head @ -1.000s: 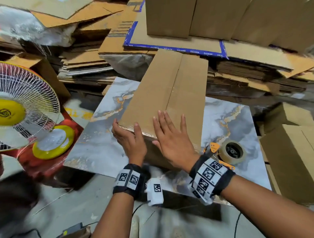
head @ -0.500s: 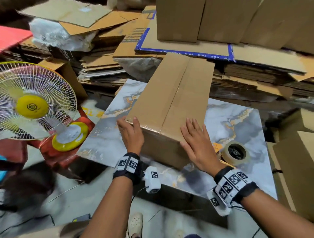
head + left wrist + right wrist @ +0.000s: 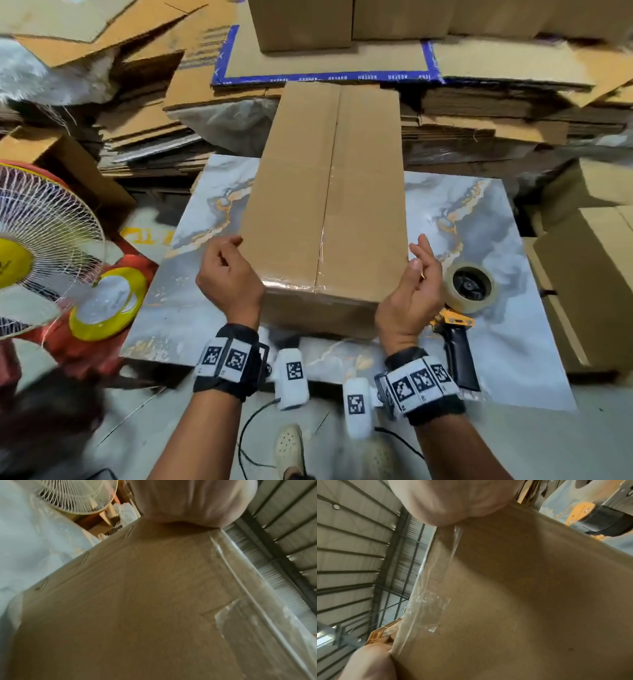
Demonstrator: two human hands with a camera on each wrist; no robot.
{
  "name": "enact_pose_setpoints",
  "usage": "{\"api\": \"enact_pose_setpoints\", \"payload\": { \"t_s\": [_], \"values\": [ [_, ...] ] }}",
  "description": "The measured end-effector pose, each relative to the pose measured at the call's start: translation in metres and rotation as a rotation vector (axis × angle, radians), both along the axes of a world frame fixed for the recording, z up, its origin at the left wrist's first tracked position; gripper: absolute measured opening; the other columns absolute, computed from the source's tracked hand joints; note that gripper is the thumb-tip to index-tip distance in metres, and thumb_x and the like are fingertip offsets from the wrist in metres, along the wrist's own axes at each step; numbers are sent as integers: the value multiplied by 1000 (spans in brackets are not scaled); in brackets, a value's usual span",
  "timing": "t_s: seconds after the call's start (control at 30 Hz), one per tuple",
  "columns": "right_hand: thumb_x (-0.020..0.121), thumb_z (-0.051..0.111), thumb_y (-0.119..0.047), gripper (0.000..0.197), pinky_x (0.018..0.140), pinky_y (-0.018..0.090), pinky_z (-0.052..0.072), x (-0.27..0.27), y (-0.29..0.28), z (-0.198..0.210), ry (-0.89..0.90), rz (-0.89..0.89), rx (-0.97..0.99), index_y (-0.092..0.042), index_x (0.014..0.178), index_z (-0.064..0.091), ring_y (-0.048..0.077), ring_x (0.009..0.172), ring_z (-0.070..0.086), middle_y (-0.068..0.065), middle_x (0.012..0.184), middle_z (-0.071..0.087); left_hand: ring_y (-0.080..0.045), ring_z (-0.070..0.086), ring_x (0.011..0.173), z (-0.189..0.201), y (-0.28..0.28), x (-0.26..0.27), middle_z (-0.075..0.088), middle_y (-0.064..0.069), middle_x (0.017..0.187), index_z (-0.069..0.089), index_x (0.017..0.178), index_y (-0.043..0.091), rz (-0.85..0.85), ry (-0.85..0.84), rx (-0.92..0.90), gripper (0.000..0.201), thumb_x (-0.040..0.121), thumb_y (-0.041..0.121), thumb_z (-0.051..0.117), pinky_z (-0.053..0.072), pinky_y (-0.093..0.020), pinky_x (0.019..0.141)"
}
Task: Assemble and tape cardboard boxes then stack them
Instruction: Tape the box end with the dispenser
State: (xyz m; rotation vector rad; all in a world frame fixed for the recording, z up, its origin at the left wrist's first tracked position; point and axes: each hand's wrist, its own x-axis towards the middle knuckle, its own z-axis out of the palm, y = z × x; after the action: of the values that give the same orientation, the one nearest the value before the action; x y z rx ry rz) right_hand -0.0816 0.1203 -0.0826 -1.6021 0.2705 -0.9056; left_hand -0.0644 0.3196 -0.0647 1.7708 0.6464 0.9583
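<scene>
My left hand (image 3: 228, 274) and right hand (image 3: 412, 287), fingers loosely curled, flank taped long brown cardboard box (image 3: 325, 192) on marble-patterned slab (image 3: 479, 212), holding nothing, seemingly poised for lifting to stack.

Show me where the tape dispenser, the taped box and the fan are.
tape dispenser (image 3: 470, 288), head view, on the tape roll's side.
taped box (image 3: 294, 192), head view, on the top's left flap.
fan (image 3: 44, 219), head view, on the white wire guard.
</scene>
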Motion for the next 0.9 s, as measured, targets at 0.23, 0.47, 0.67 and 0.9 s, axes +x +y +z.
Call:
{"api": "enact_pose_setpoints", "payload": {
  "t_s": [0.23, 0.47, 0.67, 0.9],
  "values": [
    [101, 37, -15, 34, 96, 38, 47, 5, 1, -9, -141, -169, -134, 4, 108, 64, 32, 112, 62, 20, 120, 66, -9, 67, 111, -24, 7, -3, 69, -11, 126, 76, 107, 2, -256, -92, 291, 42, 103, 19, 37, 50, -19, 93],
    [100, 37, -17, 40, 80, 40, 50, 6, 13, -17, -123, -332, 29, 12, 109, 63, 39, 90, 61, 25, 101, 64, -29, 53, 131, -19, 30, -14, 59, -20, 139, 68, 119, -2, -495, 126, 621, 43, 100, 25, 39, 39, -33, 107],
    [110, 30, -34, 54, 95, 35, 48, -12, 16, -48, -7, -154, -16, 9, 118, 62, 34, 106, 61, 21, 114, 64, -31, 48, 131, -13, 37, -12, 50, -20, 139, 60, 122, -2, -614, 208, 591, 43, 98, 28, 41, 39, -36, 106],
    [100, 60, -23, 31, 99, 35, 51, -42, 0, -17, 238, -30, 219, -30, 129, 51, 14, 116, 60, -3, 124, 62, -23, 56, 117, 31, 49, 13, 52, -5, 132, 39, 144, 13, -669, 272, 82, 56, 97, 26, 67, 44, -19, 85]
  ]
}}
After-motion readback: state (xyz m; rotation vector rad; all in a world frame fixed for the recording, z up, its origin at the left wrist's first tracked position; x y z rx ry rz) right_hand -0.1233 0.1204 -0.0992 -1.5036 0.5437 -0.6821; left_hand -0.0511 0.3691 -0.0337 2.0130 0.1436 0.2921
